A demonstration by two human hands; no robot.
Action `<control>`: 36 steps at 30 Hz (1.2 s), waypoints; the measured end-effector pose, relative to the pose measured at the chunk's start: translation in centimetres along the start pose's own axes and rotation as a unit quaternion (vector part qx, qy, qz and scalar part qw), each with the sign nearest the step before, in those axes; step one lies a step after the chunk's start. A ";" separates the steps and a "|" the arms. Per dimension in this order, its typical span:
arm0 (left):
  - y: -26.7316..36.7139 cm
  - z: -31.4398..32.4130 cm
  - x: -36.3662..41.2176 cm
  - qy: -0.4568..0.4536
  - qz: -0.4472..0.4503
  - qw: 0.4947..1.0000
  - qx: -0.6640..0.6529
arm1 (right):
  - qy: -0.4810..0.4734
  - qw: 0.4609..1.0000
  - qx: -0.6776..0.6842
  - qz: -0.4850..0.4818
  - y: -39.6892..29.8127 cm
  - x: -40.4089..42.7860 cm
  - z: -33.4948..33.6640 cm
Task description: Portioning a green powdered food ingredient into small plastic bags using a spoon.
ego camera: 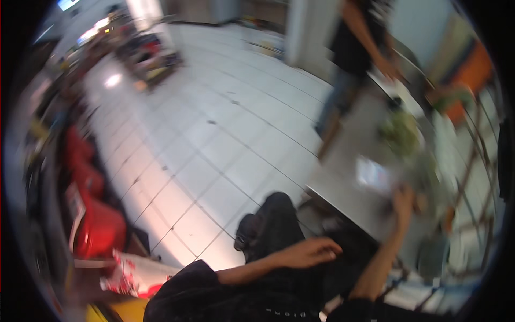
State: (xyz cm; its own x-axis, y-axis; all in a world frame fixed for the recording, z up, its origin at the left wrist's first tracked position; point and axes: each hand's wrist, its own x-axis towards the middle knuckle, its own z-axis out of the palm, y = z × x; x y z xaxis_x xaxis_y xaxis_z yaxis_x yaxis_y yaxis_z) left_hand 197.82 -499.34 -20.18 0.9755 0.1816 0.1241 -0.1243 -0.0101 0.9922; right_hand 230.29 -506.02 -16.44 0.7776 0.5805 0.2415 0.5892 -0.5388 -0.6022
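Above my dark-clothed lap, my left hand [312,253] hangs with its fingers loosely extended, apart from the table and holding nothing visible. My right hand [403,201] reaches over the grey tabletop [342,193] at the right. Blur hides its fingers, and whether it grips the small brownish thing [420,202] beside it is unclear. A whitish flat item [372,173], too smeared to name, lies on the table just past that hand. Farther along the table is a yellow-green heap [400,133], also blurred.
Another person [358,36] stands at the table's far end, a hand over it. Red plastic containers [100,229] line the left side, with a red-and-white printed bag [139,275] nearer me. White floor tiles [225,137] stretch between. A dark shoe [245,231] shows below my knee.
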 end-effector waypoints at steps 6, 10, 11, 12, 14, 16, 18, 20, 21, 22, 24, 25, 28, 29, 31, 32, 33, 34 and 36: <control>7.6 -2.2 -3.3 0.134 0.060 0.989 -0.003 | -0.068 0.927 0.369 0.006 -9.0 -9.9 -3.5; 8.2 -0.7 -4.5 0.264 0.133 0.952 0.079 | -0.223 0.886 0.407 -0.021 -13.6 -18.0 -1.9; 8.0 0.0 -4.8 0.267 0.135 0.951 0.083 | -0.310 0.855 0.415 -0.002 -13.3 -19.4 -2.3; 7.2 0.6 -5.1 0.261 0.113 0.954 0.096 | -0.333 0.876 0.347 -0.034 -13.3 -20.2 -2.2; 5.6 1.7 -6.2 0.248 0.033 0.962 0.112 | -0.355 0.898 0.246 -0.086 -12.8 -22.0 -1.2; 4.6 3.3 -7.9 0.259 -0.022 0.964 0.058 | -0.356 0.902 0.220 -0.105 -12.4 -23.4 -0.3; 3.8 3.9 -9.3 0.269 -0.081 0.960 -0.001 | -0.424 0.867 0.210 -0.158 -12.1 -24.3 0.4; 2.6 4.5 -10.9 0.311 -0.192 0.931 0.009 | -0.417 0.862 0.216 -0.190 -11.7 -25.4 2.5; 2.6 4.5 -11.2 0.315 -0.239 0.919 0.000 | -0.400 0.864 0.212 -0.219 -11.5 -26.1 3.6; 2.0 4.6 -11.5 0.323 -0.237 0.916 -0.025 | -0.402 0.863 0.233 -0.197 -11.5 -26.3 4.5; 0.9 5.1 -11.9 0.325 -0.233 0.915 -0.048 | -0.429 0.860 0.225 -0.162 -9.8 -26.9 5.2; 0.0 5.3 -11.9 0.336 -0.215 0.917 -0.021 | -0.451 0.855 0.219 -0.134 -9.6 -26.5 5.7; -1.6 5.2 -11.3 0.335 -0.199 0.921 0.016 | -0.449 0.859 0.218 -0.115 -9.5 -25.8 5.0; -1.9 5.1 -10.9 0.326 -0.203 0.923 0.024 | -0.446 0.860 0.219 -0.112 -9.4 -25.4 4.9; -1.1 4.7 -10.3 0.317 -0.189 0.929 0.007 | -0.481 0.838 0.256 -0.039 -9.0 -24.9 4.6; -0.8 4.3 -10.0 0.285 -0.189 0.939 0.035 | -0.496 0.825 0.269 -0.028 -8.2 -24.6 4.7; -0.4 3.9 -9.7 0.252 -0.188 0.947 0.062 | -0.496 0.825 0.268 -0.023 -7.8 -24.4 4.7; 0.1 3.8 -9.4 0.248 -0.184 0.950 0.051 | -0.509 0.810 0.292 0.006 -7.6 -24.3 4.7; -0.3 3.6 -9.2 0.235 -0.186 0.951 0.078 | -0.521 0.794 0.312 0.036 -7.0 -24.1 4.9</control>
State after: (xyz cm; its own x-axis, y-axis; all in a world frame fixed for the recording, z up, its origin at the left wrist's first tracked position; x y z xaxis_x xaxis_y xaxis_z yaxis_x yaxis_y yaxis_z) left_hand 189.55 -504.52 -21.59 0.7527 0.6206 -0.2198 0.2782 0.0028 0.9605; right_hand 206.32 -513.22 -21.78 0.0092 0.9269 -0.3751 0.0743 -0.3747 -0.9242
